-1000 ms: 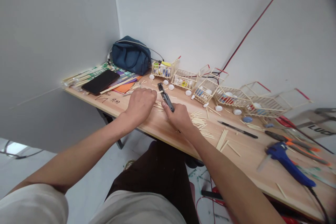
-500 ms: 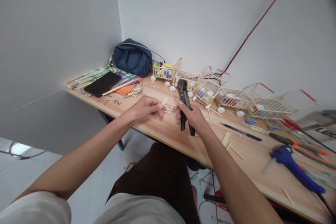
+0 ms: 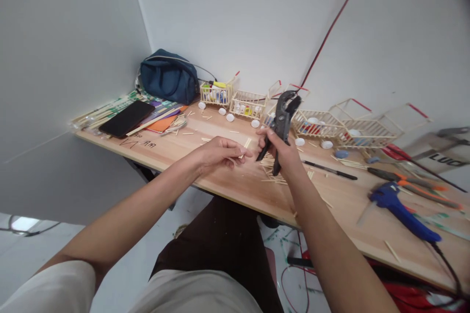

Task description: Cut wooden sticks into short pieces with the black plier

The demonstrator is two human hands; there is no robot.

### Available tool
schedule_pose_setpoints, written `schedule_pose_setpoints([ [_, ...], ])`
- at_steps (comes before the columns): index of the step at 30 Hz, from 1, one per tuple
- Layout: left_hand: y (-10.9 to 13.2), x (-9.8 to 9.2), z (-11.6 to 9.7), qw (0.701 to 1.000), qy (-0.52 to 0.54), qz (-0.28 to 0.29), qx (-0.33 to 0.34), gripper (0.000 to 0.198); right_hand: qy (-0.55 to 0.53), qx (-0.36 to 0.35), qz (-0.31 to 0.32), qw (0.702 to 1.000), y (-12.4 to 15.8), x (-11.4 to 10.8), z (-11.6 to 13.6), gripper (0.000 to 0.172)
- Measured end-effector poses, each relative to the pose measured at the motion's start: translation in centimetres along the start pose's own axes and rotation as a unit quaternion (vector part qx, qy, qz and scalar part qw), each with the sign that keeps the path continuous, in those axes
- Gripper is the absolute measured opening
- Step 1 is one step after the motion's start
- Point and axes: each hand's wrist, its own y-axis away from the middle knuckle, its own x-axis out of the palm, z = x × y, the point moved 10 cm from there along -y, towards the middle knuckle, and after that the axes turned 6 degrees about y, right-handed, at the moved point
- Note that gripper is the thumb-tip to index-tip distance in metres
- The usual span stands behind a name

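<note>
My left hand (image 3: 224,154) pinches a few short pale wooden sticks (image 3: 246,145) above the middle of the table. Just to its right, my right hand (image 3: 279,149) is wrapped round the handles of a black cutter (image 3: 283,116), whose jaws point up and away from me. The cutter head is apart from the sticks. Below and beside my right hand, several loose cut sticks (image 3: 273,176) lie on the wooden table (image 3: 235,187), partly hidden by the hand and the cutter.
Several small stick-built carts (image 3: 249,103) with white wheels line the wall. At the left are a blue bag (image 3: 169,76) and a black phone (image 3: 127,118). At the right lie a pen (image 3: 330,170), orange-handled pliers (image 3: 414,188) and a blue glue gun (image 3: 404,212).
The camera view has shifted to the right. My right hand has raised and turned the cutter, and its jaws now look wider apart. My left hand still pinches sticks.
</note>
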Motion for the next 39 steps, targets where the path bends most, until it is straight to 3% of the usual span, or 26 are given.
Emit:
schedule_pose_setpoints([
  [3,-2.4,0.1,-0.7,0.983,-0.169,-0.045,0.056,0.03,-0.018,-0.037,-0.057,0.998,-0.2,-3.7,0.6,0.041],
  [6,-4.6,1.8,-1.6,0.928,-0.34,-0.062,0.136,0.029,-0.033,-0.086,-0.152,0.984,0.3,-7.9,1.3,0.038],
  [9,-6.1,4.1,-1.8,0.876,-0.443,-0.063,0.18,0.027,-0.078,-0.117,-0.235,0.962,1.0,-11.0,1.4,0.038],
  [13,-7.0,5.6,-1.4,0.83,-0.528,-0.081,0.162,0.024,-0.103,-0.121,-0.265,0.951,1.3,-12.3,1.3,0.039],
  [17,-7.4,5.8,-1.3,0.814,-0.556,-0.08,0.148,0.024,-0.101,-0.108,-0.245,0.958,1.2,-11.5,1.3,0.038],
  [20,-7.1,5.5,-1.8,0.846,-0.494,-0.086,0.18,0.026,-0.104,-0.094,-0.222,0.965,1.1,-10.6,1.3,0.039],
  [22,-7.0,5.0,-1.8,0.906,-0.374,-0.089,0.178,0.027,-0.095,-0.08,-0.201,0.972,1.0,-9.9,1.2,0.042],
  [24,-7.2,4.7,-0.6,0.967,-0.204,-0.076,0.129,0.027,-0.073,-0.071,-0.177,0.979,0.9,-9.1,1.2,0.045],
  [26,-7.3,5.3,0.8,0.996,-0.044,-0.05,0.067,0.026,-0.049,-0.064,-0.151,0.985,0.8,-8.2,1.2,0.048],
  [28,-7.2,5.9,1.8,0.997,0.054,-0.04,0.029,0.025,-0.035,-0.058,-0.129,0.989,0.7,-7.3,1.2,0.05],
  [31,-7.0,5.2,2.5,0.988,0.124,-0.087,0.029,0.021,-0.028,-0.041,-0.091,0.995,0.6,-5.7,0.9,0.058],
  [35,-6.6,3.2,3.8,0.955,0.241,-0.172,0.023,0.024,-0.064,-0.009,0.02,0.998,0.6,-2.9,-0.2,0.069],
  [39,-6.0,2.4,4.3,0.938,0.297,-0.179,-0.002,0.028,-0.094,-0.028,0.116,0.988,1.4,-0.8,-0.2,0.068],
])
